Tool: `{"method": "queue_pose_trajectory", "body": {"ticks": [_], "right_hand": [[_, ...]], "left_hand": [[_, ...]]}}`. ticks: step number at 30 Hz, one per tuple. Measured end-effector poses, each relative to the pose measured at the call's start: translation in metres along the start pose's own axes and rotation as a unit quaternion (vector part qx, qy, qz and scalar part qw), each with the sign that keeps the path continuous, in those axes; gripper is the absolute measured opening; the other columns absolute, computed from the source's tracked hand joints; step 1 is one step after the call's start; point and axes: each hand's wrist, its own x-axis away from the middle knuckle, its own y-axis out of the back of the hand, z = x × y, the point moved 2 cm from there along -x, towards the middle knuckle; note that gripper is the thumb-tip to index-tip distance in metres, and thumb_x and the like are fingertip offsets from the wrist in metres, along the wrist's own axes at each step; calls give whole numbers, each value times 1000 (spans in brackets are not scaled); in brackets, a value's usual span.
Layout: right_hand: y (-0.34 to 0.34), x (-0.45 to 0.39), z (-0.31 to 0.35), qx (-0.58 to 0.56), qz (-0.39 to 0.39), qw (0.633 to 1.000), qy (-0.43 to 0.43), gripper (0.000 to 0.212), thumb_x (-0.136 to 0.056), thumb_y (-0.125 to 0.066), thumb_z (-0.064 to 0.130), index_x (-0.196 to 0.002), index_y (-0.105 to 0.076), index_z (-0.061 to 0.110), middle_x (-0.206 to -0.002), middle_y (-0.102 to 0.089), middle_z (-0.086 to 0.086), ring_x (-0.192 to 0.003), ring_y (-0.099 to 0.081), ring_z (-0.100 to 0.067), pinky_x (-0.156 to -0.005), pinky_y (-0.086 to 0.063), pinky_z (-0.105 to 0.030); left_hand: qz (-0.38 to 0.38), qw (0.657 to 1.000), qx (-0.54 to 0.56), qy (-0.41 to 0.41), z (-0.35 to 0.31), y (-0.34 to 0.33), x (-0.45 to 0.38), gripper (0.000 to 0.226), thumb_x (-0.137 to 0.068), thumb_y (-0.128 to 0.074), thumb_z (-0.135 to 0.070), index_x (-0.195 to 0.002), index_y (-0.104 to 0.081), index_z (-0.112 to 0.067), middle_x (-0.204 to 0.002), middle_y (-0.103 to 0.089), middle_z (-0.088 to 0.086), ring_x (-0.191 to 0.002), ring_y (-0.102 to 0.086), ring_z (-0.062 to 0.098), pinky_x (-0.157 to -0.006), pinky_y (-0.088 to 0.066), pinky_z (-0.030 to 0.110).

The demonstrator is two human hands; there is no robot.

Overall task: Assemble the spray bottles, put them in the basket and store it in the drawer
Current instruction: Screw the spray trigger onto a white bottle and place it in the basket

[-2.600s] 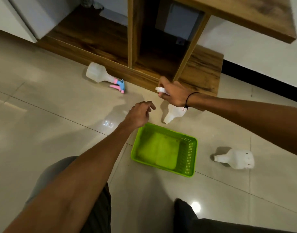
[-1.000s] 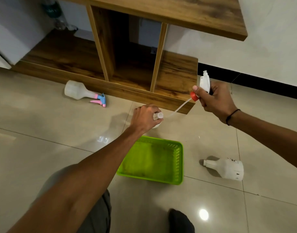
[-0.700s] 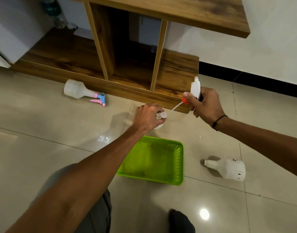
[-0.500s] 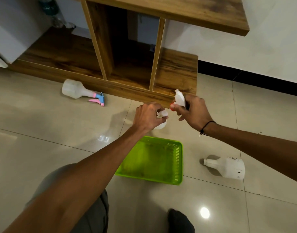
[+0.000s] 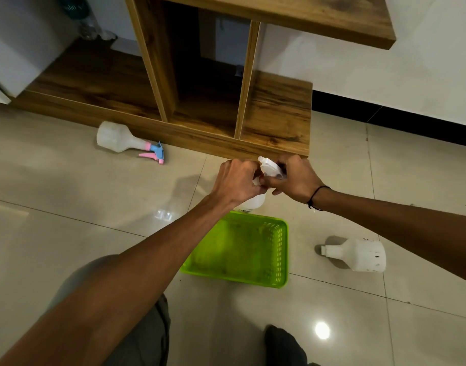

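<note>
My left hand [image 5: 236,182] grips the neck of a white bottle [image 5: 251,203] held above the far edge of the green basket [image 5: 280,249]. My right hand [image 5: 295,179] holds a white spray head [image 5: 269,167] pressed onto that bottle's mouth; the joint itself is hidden by my fingers. A second white bottle without a head [image 5: 357,256] lies on the floor to the right of the basket. A bottle with a pink and blue spray head [image 5: 126,141] lies at the left against the wooden unit. The basket holds nothing.
A wooden shelf unit [image 5: 276,112] with open compartments stands on the tiled floor just beyond my hands. My knees and a dark-socked foot [image 5: 284,344] are at the bottom of the view. A dark skirting runs along the wall at right.
My right hand brought the spray head down and left, feeding its tube into the bottle in my left hand. The head now sits on the bottle's mouth and the two hands touch.
</note>
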Motion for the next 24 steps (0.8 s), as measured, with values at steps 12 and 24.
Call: {"method": "queue_pose_trajectory", "body": {"ticks": [12,24], "right_hand": [[3,-4,22,53,-6,994,-93,31,-75,-87,31,-82,-68,7,-84,-75,-10,-65,-71,-24,-48,-49,-28],[20,-9,10,-80,-23,996,-20,23,-82,-89,27,-81,-76,8,-74,-79,-7,-67,-76,-13,-75,-63,-34]], "left_hand": [[-42,996,5,-78,-17,14,9,50,-69,-82,-53,-99,-82,-14,-96,-81,7,-84,-75,35,-69,-57,38],[177,970,157,48,47,16,4,129,-48,-92,-72,-158,-33,-37,-156,-47,-2,-141,-49,17,-112,-47,39]]}}
